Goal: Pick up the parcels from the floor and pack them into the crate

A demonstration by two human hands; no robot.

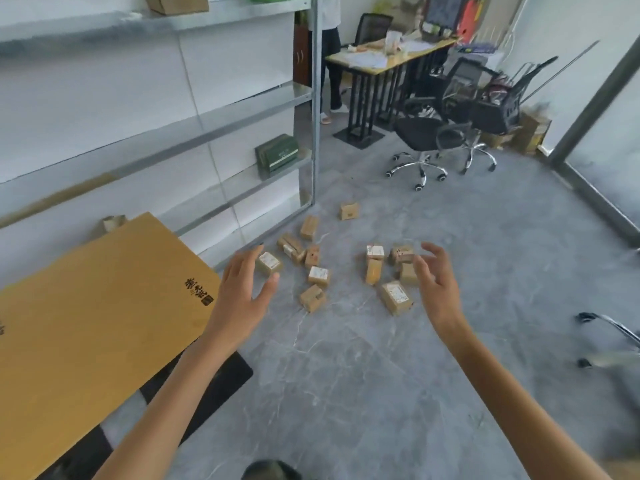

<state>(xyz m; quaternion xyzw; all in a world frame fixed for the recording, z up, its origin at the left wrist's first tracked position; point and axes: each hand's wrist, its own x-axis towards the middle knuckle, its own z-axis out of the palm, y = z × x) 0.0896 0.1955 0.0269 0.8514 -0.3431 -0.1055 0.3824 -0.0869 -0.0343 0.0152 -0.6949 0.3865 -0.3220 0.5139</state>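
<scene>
A: Looking at the parcels (319, 276) first: I count roughly a dozen small brown cardboard ones scattered on the grey floor (346, 375), mid-scene, in two loose clusters. Several carry white labels.

B: Any apart from the rest?

A: One parcel (348, 211) lies farther off, near the foot of the metal shelving (313, 98). In the right cluster, a longer labelled parcel (396, 297) is the nearest.

B: And the hands?

A: From my feed, both reach forward above the floor, empty. The left hand (242, 289) has fingers spread wide, and a labelled parcel (269, 262) shows just beyond its fingertips; I cannot tell whether they touch. The right hand (438, 285) is open too, fingers loosely curled, in front of the right cluster.

B: What surrounds them?

A: A large flat cardboard sheet (97, 323) with dark print at near left, over something black. Far right, a table (388, 60) with clutter, two black office chairs (450, 126), and a person standing (329, 57) beside the shelving.
</scene>
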